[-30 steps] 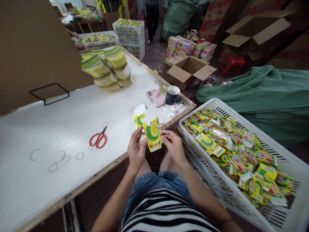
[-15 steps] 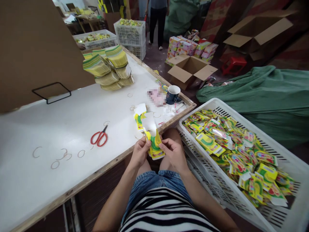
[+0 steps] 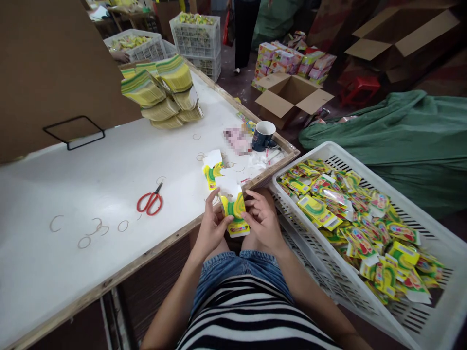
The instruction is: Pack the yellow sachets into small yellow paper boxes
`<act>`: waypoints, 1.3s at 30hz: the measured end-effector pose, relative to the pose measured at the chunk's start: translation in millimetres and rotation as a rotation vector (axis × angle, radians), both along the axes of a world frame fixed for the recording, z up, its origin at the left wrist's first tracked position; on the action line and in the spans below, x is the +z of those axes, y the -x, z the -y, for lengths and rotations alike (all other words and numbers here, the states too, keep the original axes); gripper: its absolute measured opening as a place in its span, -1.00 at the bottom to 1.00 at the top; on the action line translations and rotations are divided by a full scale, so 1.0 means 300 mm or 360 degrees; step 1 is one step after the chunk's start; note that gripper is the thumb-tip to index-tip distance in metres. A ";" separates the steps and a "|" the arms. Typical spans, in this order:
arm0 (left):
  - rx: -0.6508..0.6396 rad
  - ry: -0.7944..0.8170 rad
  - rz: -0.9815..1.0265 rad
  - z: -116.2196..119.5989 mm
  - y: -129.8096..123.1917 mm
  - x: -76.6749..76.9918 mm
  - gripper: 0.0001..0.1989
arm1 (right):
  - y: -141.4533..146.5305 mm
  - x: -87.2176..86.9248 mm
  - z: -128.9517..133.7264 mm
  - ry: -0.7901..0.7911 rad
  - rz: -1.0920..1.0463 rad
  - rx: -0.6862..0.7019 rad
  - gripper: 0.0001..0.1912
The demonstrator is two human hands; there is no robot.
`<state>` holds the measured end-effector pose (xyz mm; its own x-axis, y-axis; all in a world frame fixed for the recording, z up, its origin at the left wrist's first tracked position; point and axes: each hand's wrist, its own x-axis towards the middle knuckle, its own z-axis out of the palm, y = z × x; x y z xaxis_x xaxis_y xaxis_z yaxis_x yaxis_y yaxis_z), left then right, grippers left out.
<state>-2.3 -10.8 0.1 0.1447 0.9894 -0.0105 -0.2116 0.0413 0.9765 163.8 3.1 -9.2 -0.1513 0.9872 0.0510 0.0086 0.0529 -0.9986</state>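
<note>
Above my lap, at the table's edge, I hold a small yellow and green printed carton point(image 3: 234, 210) with a white flap standing up at its top. My left hand point(image 3: 212, 224) pinches its left side between thumb and fingers. On the right side, my right hand point(image 3: 263, 221) grips it with the thumb on the printed face and the fingers loosely bent. Just beyond it on the white table point(image 3: 120, 189), another yellow carton point(image 3: 213, 171) lies with its white flap up. Red-handled scissors point(image 3: 150, 200) lie to the left, among several loose rubber bands point(image 3: 123, 226).
At my right stands a white plastic crate point(image 3: 365, 165) of cartons. Bundled carton stacks point(image 3: 164, 92) are at the table's far side. A dark mug point(image 3: 263, 136) stands near the corner. Beyond are an open cardboard box point(image 3: 292, 97), a green sack point(image 3: 383, 141) and a standing person point(image 3: 245, 34).
The carton looks wider and flatter towards me, and my fingers have spread along its sides. The view has tilted slightly down. The person in the background has stepped, and a red bag shows beside them.
</note>
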 end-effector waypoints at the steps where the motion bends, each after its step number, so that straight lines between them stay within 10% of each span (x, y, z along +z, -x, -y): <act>1: -0.0063 0.0005 0.0016 0.000 0.007 0.004 -0.22 | -0.008 0.004 -0.004 -0.0010 -0.0014 0.0061 -0.40; 16: -0.0368 0.0119 0.0118 0.017 0.028 0.009 -0.54 | -0.068 0.052 -0.047 -0.0188 0.0267 0.0163 -0.75; 24: -0.0383 0.0148 0.0059 0.023 0.028 -0.011 -0.13 | -0.051 0.023 -0.038 -0.0160 0.0151 0.0082 -0.81; 32: -0.0202 0.0146 -0.0076 0.016 0.026 -0.021 -0.46 | -0.069 0.030 -0.048 -0.0261 0.0121 -0.0021 -0.63; 39: -0.0159 0.0048 -0.0293 0.024 0.016 -0.028 -0.48 | -0.059 0.026 -0.055 0.0028 0.0522 0.0347 -0.53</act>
<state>-6.9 -17.9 -8.2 0.2349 0.9691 -0.0749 -0.0234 0.0827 0.9963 181.5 19.5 -1.5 -0.3629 0.9304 -0.0517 0.3181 0.0716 -0.9453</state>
